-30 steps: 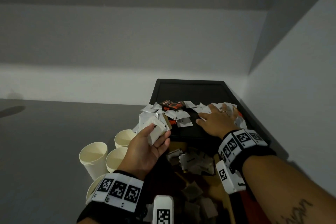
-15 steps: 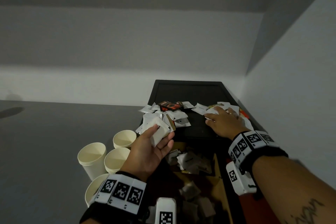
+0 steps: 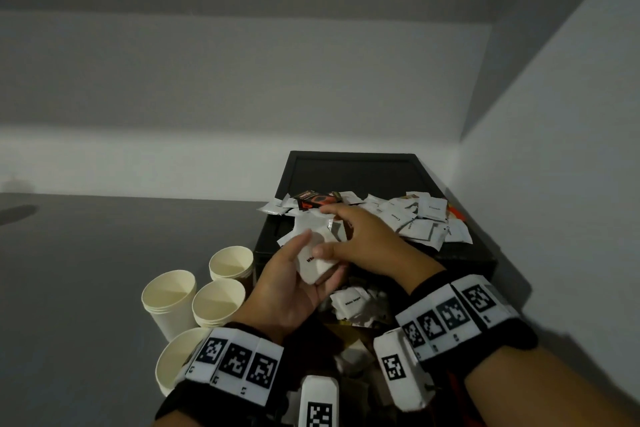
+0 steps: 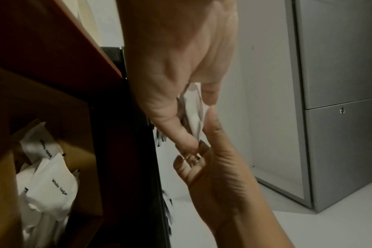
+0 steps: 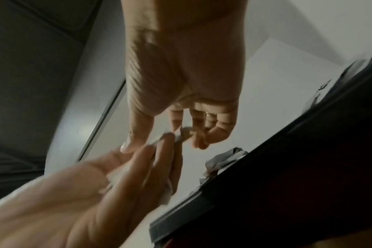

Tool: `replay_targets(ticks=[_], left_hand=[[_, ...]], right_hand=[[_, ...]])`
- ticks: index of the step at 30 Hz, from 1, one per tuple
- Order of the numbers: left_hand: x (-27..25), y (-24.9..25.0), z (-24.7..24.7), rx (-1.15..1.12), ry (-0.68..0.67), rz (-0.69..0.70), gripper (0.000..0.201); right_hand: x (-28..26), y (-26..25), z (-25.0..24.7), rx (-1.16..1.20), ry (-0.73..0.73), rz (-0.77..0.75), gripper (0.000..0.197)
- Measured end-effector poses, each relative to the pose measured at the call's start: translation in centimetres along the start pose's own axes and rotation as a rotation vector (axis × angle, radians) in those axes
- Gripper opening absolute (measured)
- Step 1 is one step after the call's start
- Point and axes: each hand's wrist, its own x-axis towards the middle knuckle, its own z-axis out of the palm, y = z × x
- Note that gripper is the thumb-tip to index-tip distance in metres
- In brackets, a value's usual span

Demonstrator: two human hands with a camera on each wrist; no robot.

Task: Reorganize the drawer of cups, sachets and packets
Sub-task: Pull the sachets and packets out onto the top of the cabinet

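Grey counter, left hand (image 3: pixel 294 288) cupping white sachets (image 3: pixel 313 262), right hand (image 3: pixel 363 239) pinching them from above, beside paper cups (image 3: pixel 194 298)

Both hands (image 5: pixel 159 142) pinching white sachets (image 5: pixel 178 134).

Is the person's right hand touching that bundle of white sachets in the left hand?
Touching. In the head view the right hand has its thumb pressed on the white sachets that the left hand grips.
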Motion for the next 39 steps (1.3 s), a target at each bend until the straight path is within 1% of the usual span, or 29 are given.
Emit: replay_targets(ticks=[4,6,9,11,12,15,18,21,23,25,26,28,29,30,32,33,35,36,39], left_hand=[[0.0,-0.2,0.0,-0.054,-0.013,0.008,0.035],[0.1,-0.4,-0.3,-0.043,0.012,0.018,0.034],[0.1,-0.6,0.0,-0.011,0.034,0.029,0.027],[0.1,-0.6,0.0,-0.01,0.049,0.06,0.027],[0.1,-0.5,0.0,-0.018,0.046,0.071,0.03],[0.2,-0.3,-0.4,-0.044,0.012,0.04,0.044],[0.2,-0.1,-0.7,-0.048,0.014,0.073,0.042],[0.1,0.1,-0.9,-0.062,0.066,0.149,0.037],[0.1,0.3,-1.3,-0.092,0.111,0.187,0.04],[-0.1,0.6,-1.5,-0.124,0.104,0.185,0.041],[-0.2,0.6,-1.6,-0.138,0.101,0.182,0.04],[-0.2,0.5,-1.6,-0.152,0.094,0.168,0.036],[-0.3,0.5,-1.6,-0.153,0.088,0.157,0.034],[-0.4,0.4,-1.6,-0.149,0.083,0.148,0.032],[-0.5,0.3,-1.6,-0.124,0.068,0.13,0.035],[-0.6,0.3,-1.6,-0.11,0.061,0.12,0.037],[-0.7,0.3,-1.5,-0.095,0.063,0.103,0.038],[-0.7,0.3,-1.5,-0.092,0.068,0.093,0.036],[-0.9,-0.1,-1.2,-0.079,0.067,0.05,0.033]], right_hand=[[-0.4,0.1,0.3,0.017,0.042,0.002,0.059],[-0.5,0.3,0.5,-0.003,0.046,0.01,0.055],[-1.1,0.6,0.8,-0.039,0.108,0.006,0.053],[-1.6,0.7,1.2,-0.038,0.094,-0.007,0.047],[-1.8,0.8,1.5,-0.026,0.076,-0.004,0.044],[-2.3,1.4,2.3,0.088,0.055,0.045,0.032],[-2.7,1.8,2.7,0.266,0.013,0.129,0.022],[-3.1,2.3,2.1,0.332,-0.049,0.167,0.021],[-3.4,2.7,1.3,0.281,-0.114,0.202,0.023],[-3.5,3.2,0.9,0.156,-0.203,0.279,0.023],[-3.5,3.5,0.9,0.092,-0.224,0.311,0.023],[-3.3,4.3,1.5,0.011,-0.179,0.376,0.021],[-3.2,4.6,1.9,-0.031,-0.155,0.407,0.017],[-3.2,4.8,2.2,-0.091,-0.159,0.427,0.018],[-3.2,5.1,2.6,-0.224,-0.247,0.462,0.034],[-3.2,4.9,2.5,-0.235,-0.266,0.466,0.034],[-3.1,4.2,2.1,-0.145,-0.224,0.433,0.021],[-3.1,3.7,1.7,-0.036,-0.178,0.411,0.016],[-2.8,2.0,0.9,0.407,-0.027,0.363,0.022]])
